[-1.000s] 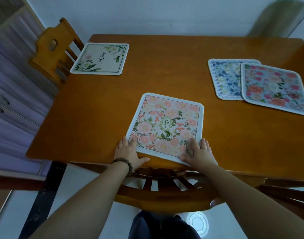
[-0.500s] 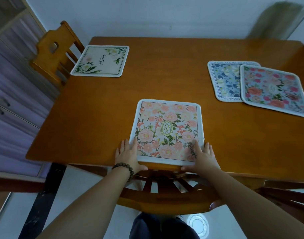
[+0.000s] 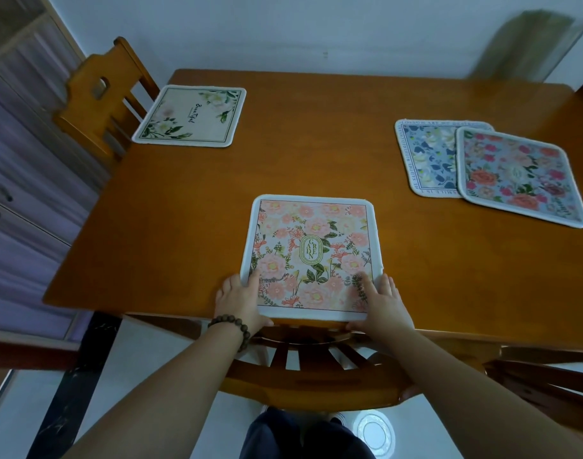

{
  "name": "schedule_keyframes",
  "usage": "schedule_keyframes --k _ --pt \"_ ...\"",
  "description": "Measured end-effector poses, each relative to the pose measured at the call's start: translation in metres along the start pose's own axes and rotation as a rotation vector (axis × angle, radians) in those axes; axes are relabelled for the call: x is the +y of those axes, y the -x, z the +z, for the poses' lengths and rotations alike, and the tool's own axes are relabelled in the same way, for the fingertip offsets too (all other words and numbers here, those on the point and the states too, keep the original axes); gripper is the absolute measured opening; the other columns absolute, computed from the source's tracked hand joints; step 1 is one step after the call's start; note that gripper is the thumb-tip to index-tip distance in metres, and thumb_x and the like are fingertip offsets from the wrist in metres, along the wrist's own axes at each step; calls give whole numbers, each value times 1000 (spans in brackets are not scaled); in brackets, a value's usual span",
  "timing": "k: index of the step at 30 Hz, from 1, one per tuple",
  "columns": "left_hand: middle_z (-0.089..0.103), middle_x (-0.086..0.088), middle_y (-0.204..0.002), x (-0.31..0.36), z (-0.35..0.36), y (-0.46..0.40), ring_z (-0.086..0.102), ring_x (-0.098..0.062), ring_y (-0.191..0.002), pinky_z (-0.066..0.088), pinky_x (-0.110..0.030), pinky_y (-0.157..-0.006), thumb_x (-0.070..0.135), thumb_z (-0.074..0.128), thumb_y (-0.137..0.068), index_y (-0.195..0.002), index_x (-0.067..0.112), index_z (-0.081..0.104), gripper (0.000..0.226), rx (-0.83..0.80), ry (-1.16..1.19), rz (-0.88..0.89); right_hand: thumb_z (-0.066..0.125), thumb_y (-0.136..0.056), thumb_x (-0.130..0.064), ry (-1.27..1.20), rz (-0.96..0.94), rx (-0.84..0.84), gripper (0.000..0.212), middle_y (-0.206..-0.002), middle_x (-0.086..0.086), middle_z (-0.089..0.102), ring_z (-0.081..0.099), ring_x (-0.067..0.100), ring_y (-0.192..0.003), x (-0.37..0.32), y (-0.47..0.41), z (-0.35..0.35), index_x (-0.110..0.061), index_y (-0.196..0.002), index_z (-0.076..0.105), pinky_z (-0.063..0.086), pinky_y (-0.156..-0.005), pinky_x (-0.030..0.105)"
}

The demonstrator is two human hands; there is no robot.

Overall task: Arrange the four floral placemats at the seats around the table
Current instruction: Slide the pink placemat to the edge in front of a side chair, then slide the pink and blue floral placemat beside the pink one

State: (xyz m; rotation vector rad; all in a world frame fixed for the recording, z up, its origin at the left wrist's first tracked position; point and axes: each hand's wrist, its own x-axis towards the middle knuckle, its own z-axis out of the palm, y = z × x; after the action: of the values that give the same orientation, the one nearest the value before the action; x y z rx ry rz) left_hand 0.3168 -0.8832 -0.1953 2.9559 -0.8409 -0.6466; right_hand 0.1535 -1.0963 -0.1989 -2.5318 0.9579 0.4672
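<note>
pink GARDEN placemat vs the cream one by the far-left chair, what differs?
The pink GARDEN placemat is covered in pink blooms; the cream placemat is mostly plain with corner greenery. Left hand and right hand press on the pink one; the cream one lies untouched. Both lie flat, white-bordered, at a chair.

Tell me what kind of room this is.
Probably a home dining area: a wooden dining table with wooden chairs pulled up to it, floral placemats laid at the seats, and cabinets along the wall.
</note>
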Motion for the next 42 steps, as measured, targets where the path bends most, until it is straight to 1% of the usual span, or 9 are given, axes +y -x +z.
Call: schedule_keyframes --k 3,6,8,18,25,27,31,36,42 --pt "24 -14 -149 -1 -1 0 19 -31 -138 25 -44 -109 55 79 -64 -150 28 5 117 -7 -3 -1 76 -65 -60 15 16 2 127 -159 17 -9 -9 32 -146 1 1 -1 -31 -149 -15 5 -116 43" --pt "1 -15 -159 -4 -1 -2 -1 -29 -145 12 -46 -115 56 79 -64 -151 29 -8 125 -53 8 12 75 -62 -65 34 32 -6 134 -157 19 -14 -13 33 -145 0 2 0 -28 -146 -23 0 -115 41" --pt "-5 -14 -159 -5 0 -4 -6 -29 -146 9 -46 -116 55 80 -64 -150 30 -12 128 -73 18 18 75 -64 -63 25 30 -17 133 -158 18 -13 -12 32 -145 -1 3 2 -28 -146 -23 1 -115 41" --pt "-5 -17 -158 -4 -4 -1 -2 -33 -145 20 -47 -114 40 83 -68 -150 34 -6 122 -77 143 -8 69 -75 -58 93 -6 13 120 -159 16 -3 -5 29 -147 -7 6 3 -22 -148 -19 6 -116 38" --pt "-8 -16 -158 -2 -6 3 -3 -31 -145 12 -43 -115 53 77 -70 -151 28 -9 121 -79 64 -7 65 -67 -72 69 19 -4 124 -160 14 -2 -5 29 -147 -5 7 -3 -23 -150 -13 5 -117 42" --pt "-10 -13 -159 0 -8 4 -6 -29 -146 7 -44 -116 58 71 -74 -151 25 -8 115 -48 45 28 52 -71 -79 82 46 31 117 -160 13 -3 -6 30 -146 -3 9 -8 -22 -150 -11 3 -117 45" --pt "-7 -6 -160 21 -19 3 -7 -25 -146 2 -44 -117 51 55 -88 -152 24 -1 89 60 50 176 28 -77 -84 43 117 180 100 -161 8 -1 -6 30 -146 3 19 -23 -25 -151 -5 2 -115 52" --pt "-12 -4 -159 65 -36 -1 -12 -24 -145 -3 -44 -116 54 40 -91 -151 24 -8 83 58 70 278 32 -79 -78 -61 217 336 93 -161 3 2 -2 22 -147 16 37 -52 -28 -151 -1 5 -116 46" --pt "-7 -6 -160 127 -54 -4 -8 -24 -146 0 -45 -115 53 38 -90 -152 22 -2 79 69 84 426 36 -87 -68 -98 366 420 83 -161 2 4 0 20 -147 44 68 -83 -29 -152 4 6 -118 45"
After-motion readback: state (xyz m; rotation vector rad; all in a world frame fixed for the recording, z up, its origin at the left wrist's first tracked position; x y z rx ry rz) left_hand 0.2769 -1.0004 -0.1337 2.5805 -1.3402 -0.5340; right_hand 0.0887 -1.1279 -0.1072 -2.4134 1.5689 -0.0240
